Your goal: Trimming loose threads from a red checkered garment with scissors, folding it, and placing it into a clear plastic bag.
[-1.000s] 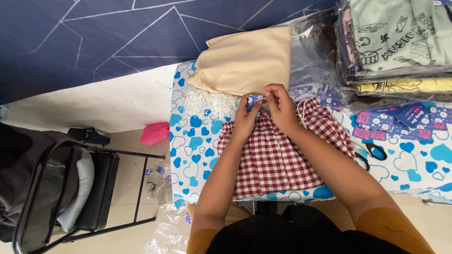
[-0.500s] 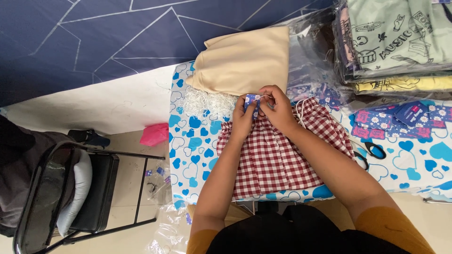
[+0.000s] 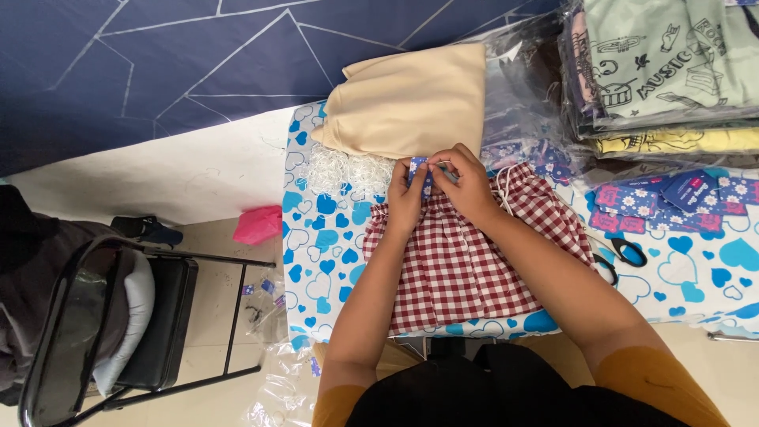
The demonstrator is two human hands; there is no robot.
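Note:
A red-and-white checked garment [image 3: 466, 269] lies flat on the table, waistband away from me. Both my hands meet at the middle of that waistband. My left hand [image 3: 407, 198] pinches a small blue floral paper tag [image 3: 420, 170]. My right hand [image 3: 466, 183] holds the same tag from the other side, with a thin white thread between the fingertips. A white drawstring [image 3: 503, 186] curls beside my right wrist.
The table has a white cover with blue hearts [image 3: 324, 237]. A folded beige cloth [image 3: 411, 99], a heap of white plastic loops [image 3: 340, 170], bagged folded shirts [image 3: 664, 71], more blue tags [image 3: 672, 198] and black scissors [image 3: 624, 255] lie around. A black folding chair [image 3: 142, 316] stands left.
My hands and the tag have shifted very slightly; the fingers keep working at the tag on the waistband. Nothing else moved.

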